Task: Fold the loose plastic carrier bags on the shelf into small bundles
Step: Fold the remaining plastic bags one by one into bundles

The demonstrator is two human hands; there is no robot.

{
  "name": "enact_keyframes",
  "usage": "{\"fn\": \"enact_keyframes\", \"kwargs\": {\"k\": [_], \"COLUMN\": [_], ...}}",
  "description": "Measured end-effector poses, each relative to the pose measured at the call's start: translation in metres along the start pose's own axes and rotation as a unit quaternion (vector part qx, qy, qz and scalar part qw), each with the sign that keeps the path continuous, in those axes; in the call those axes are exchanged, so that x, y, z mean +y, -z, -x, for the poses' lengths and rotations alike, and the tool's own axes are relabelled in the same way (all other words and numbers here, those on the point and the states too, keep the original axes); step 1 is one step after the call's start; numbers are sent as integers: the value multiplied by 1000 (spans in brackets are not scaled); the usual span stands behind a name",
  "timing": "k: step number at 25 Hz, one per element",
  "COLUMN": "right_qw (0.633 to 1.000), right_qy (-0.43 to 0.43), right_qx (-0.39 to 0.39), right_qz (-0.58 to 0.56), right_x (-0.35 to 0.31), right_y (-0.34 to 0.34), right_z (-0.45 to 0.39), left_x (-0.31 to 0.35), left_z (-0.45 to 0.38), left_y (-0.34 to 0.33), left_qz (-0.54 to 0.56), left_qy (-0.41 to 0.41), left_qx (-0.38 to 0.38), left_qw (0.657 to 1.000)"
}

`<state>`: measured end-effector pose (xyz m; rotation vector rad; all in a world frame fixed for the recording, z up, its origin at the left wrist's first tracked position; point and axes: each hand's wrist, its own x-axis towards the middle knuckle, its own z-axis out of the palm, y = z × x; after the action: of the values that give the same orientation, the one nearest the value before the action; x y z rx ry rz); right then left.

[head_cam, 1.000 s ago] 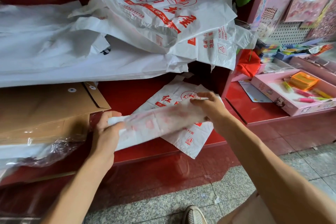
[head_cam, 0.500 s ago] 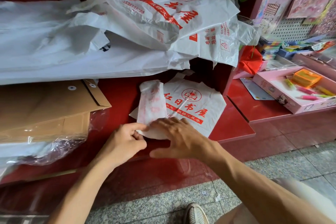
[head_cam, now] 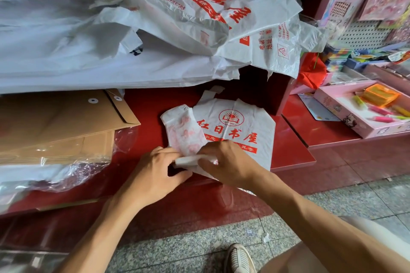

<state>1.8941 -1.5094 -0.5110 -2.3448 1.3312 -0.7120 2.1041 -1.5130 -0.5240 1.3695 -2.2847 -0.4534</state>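
Observation:
A white carrier bag folded into a long strip [head_cam: 182,127] lies on the red shelf [head_cam: 290,148], running away from me. My left hand [head_cam: 155,173] and my right hand [head_cam: 224,162] both pinch its near end, where a first small fold [head_cam: 193,159] is turned up. Under the strip lies a flat white bag with red print [head_cam: 241,126]. A heap of loose white bags with red print [head_cam: 199,17] hangs over the upper shelf.
Brown envelopes [head_cam: 60,122] and clear plastic wrap [head_cam: 73,173] sit at the left of the shelf. A pink tray of stationery [head_cam: 363,108] and a red cloth [head_cam: 312,71] are at the right. Grey stone floor and my shoe [head_cam: 239,259] are below.
A second ago I held the strip stretched sideways in the air. It now lies lengthwise on the shelf, and both hands have turned its near end up into a small fold.

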Motion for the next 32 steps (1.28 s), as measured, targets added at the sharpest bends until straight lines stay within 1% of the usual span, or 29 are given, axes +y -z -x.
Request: {"fn": "enact_keyframes", "kwargs": {"k": [3,5,8,9,10,12,13,14,15,17,21,23,25,27,29,30,31,32], "right_qw": [994,989,985,984,983,968,957,950,949,958,977,984,994,995,988,988,990,993], "right_qy": [-81,-121,-152,-157,-156,-156,-169,-185,-193,-186,-166,-156,-98,-19,6,-4,-19,-32], "right_qx": [44,58,76,80,81,68,50,24,-4,-41,-44,-21,-19,-63,-100,-98,-86,-74], "right_qz": [-56,-58,-23,-2,44,183,229,249,249,214,127,78,52,77,115,118,107,88], "right_x": [4,8,9,7,5,0,-2,-3,-2,6,35,41,38,29,25,26,28,30], "right_y": [-1,-7,-15,-16,-16,-13,-12,-13,-14,-17,-18,-16,-14,-12,-15,-16,-16,-16], "right_z": [-7,-12,-18,-19,-19,-17,-15,-12,-9,-7,-17,-19,-16,-12,-13,-14,-16,-19], "left_x": [5,9,11,11,10,8,6,4,3,3,4,4,3,3,4,5,6,9], "left_z": [-2,-4,-6,-6,-6,-7,-6,-6,-5,-6,-7,-5,-5,-5,-6,-5,-2,2], "left_y": [-6,-10,-13,-14,-15,-16,-17,-18,-19,-18,-14,-12,-10,-4,1,2,2,3], "left_qz": [102,100,71,72,75,79,70,57,50,54,102,104,121,137,135,105,53,-21], "left_qy": [108,151,176,178,175,172,164,152,141,132,131,135,158,192,222,220,203,171], "left_qx": [59,103,162,180,191,196,193,192,193,187,124,86,54,31,24,23,12,1], "left_qw": [987,978,968,965,963,962,965,968,970,972,978,982,979,971,965,970,978,985]}}
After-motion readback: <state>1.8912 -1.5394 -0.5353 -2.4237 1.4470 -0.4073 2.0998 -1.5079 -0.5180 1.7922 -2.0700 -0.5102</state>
